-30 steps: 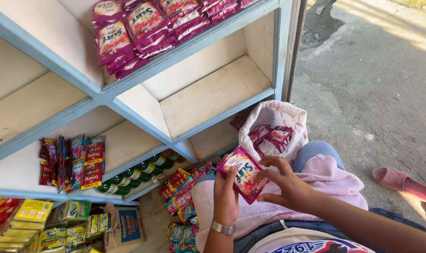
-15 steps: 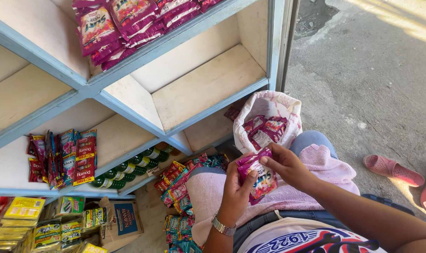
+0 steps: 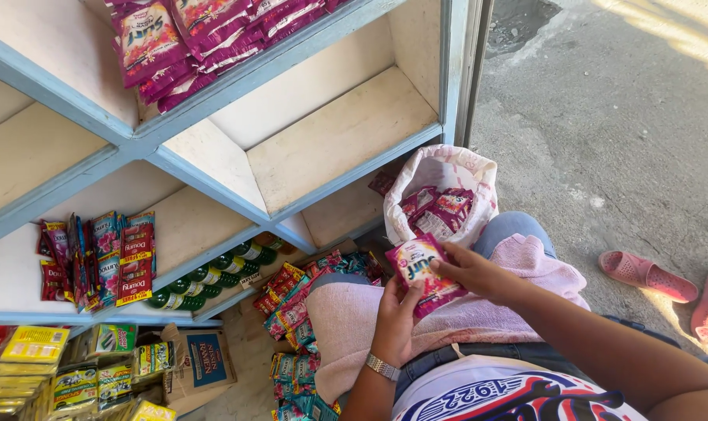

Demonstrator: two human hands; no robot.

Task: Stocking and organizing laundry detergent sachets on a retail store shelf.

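Over lap; sachets [image 3: 424, 273] pinched between both hands' fingers [image 3: 412, 300].

Pink sachets against pale blue shelving

The sachet [image 3: 424, 273] is pink and white; above it, a white sack [image 3: 441, 173] holds more pink; left of it, the shelf frame [image 3: 206, 183] is pale blue.

Silver wristwatch [image 3: 383, 366], striped white shirt [image 3: 510, 394]

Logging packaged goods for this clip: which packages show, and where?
Pink sachets: flat stack, between left hand and right hand.
White bag: open, beside knee, pink sachets inside.
Magenta sachets: top shelf pile.
Red-pink strips: lower shelf.
Green bottles: lying rowed.
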